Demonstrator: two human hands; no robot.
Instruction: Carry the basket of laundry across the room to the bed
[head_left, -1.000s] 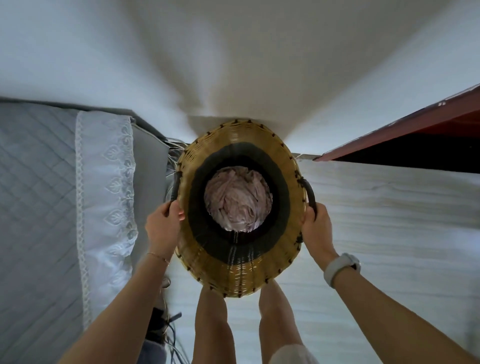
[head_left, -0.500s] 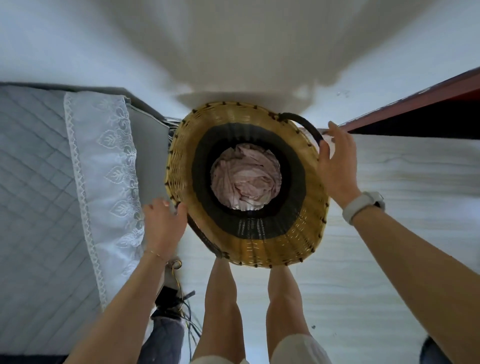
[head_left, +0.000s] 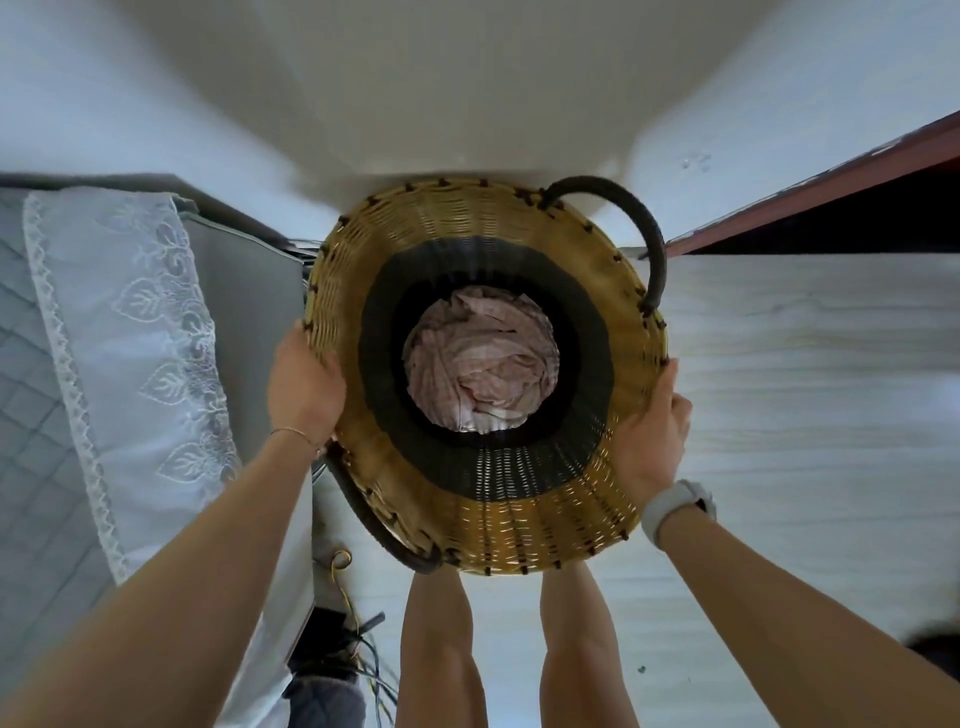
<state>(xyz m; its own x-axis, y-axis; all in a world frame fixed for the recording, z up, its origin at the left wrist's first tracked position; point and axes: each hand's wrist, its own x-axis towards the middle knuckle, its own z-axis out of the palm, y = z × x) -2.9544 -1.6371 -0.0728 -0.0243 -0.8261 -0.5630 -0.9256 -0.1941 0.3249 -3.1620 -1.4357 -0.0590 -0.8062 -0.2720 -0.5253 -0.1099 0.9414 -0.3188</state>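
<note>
Pale wood-grain floor (head_left: 805, 415) fills the right and lower part of the frame, with white walls (head_left: 467, 78) meeting in a corner at the top. At the bottom centre, the person's two bare legs (head_left: 441, 649) stand just below the basket (head_left: 519, 525). At the lower left, dark cables (head_left: 358, 649) and a yellow cord lie on the floor between the legs and the bed. The left hand (head_left: 304, 384) presses flat against the basket's left rim from outside, and the right hand (head_left: 649, 431), with a white watch (head_left: 678, 512) on the wrist, cups the right rim; both grasp the wall, not the handles. One dark handle (head_left: 634, 228) arches free at the upper right, the other (head_left: 374, 525) hangs at the lower left. Inside the woven basket, below a black band, a crumpled pink cloth (head_left: 480, 361) covers the bottom. Just left of the basket lies the bed (head_left: 31, 364) with a grey quilt and a white lace-edged sheet (head_left: 130, 322). At the upper right, a reddish-brown board (head_left: 831, 182) runs along the wall over a dark gap.
</note>
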